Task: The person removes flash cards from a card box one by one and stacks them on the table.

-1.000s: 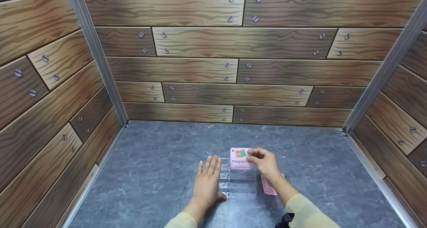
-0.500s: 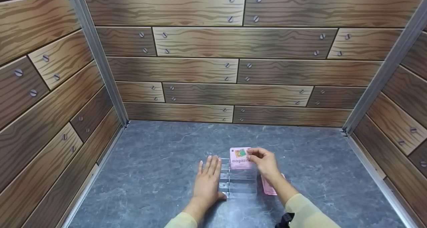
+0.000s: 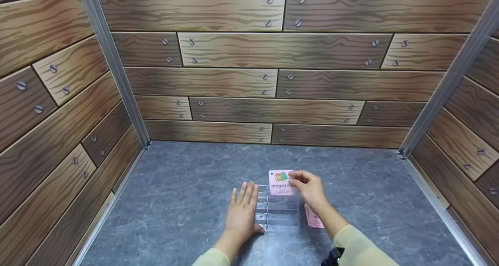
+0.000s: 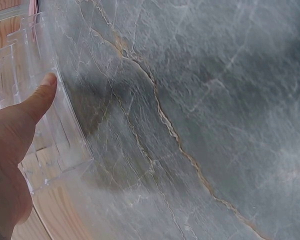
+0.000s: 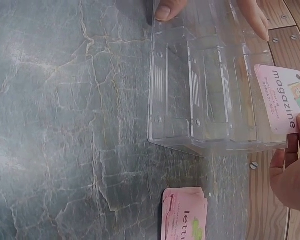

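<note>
My right hand (image 3: 312,190) pinches the right edge of a pink flash card (image 3: 276,191) printed "magazine", with a small picture above the word. The card stands upright at the back tier of a clear plastic stepped rack (image 3: 282,219). In the right wrist view, the card's lower edge (image 5: 277,127) overlaps the rack's rear slot. Along the rack's left side lies my left hand (image 3: 241,215), fingers straight and thumb at the front corner. The left wrist view shows that thumb (image 4: 42,95) against the clear plastic. The rack's other tiers hold no cards.
A small stack of pink cards (image 3: 314,218) lies on the grey marbled tabletop (image 3: 187,203) right of the rack, partly under my right forearm; its top card reads "lettu…" (image 5: 185,215). Wood-patterned walls (image 3: 234,83) enclose the back and sides.
The magazine card and the right hand's fingertips have risen slightly at the rack's back tier. The left hand stays against the rack, and the card stack lies where it was.
</note>
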A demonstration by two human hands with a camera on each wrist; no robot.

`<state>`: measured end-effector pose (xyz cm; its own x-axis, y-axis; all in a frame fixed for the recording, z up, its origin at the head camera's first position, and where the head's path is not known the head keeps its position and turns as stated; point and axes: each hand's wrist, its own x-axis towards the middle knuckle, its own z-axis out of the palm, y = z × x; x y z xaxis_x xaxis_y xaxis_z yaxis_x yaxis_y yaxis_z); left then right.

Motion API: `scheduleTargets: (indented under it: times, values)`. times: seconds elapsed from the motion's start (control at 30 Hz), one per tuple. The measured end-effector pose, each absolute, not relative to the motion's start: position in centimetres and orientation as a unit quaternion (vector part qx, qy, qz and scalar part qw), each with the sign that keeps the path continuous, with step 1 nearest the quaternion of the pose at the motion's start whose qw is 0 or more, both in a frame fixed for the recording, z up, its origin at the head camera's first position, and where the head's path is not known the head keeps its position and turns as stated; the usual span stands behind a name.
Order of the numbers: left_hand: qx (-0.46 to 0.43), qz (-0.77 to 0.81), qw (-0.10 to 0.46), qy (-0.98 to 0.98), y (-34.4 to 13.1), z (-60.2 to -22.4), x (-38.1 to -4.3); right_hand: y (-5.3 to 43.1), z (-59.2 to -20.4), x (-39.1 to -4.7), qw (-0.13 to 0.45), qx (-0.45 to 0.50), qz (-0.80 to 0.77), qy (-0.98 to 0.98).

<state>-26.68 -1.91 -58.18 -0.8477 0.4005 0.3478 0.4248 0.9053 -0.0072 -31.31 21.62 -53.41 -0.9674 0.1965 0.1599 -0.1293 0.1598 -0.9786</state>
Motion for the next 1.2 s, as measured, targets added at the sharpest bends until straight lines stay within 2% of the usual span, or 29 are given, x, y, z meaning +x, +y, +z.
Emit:
scheduleTargets:
  times: [0.4, 0.73, 1.2]
  values:
    - [-0.215, -0.025, 0.171, -0.961, -1.8, -58.2, -26.6, 22.2, -52.8, -30.9, 0.124, -0.027, 0.657, -0.743]
    - [-0.21, -0.031, 0.148, -0.966, -1.6, -58.0, -26.6, 22.8, -52.4, -30.8, 0.129, -0.029, 0.669, -0.731]
    - [-0.211, -0.042, 0.146, -0.966, -2.0, -57.7, -26.5, 24.0, -51.9, -30.1, 0.097, -0.047, 0.697, -0.709]
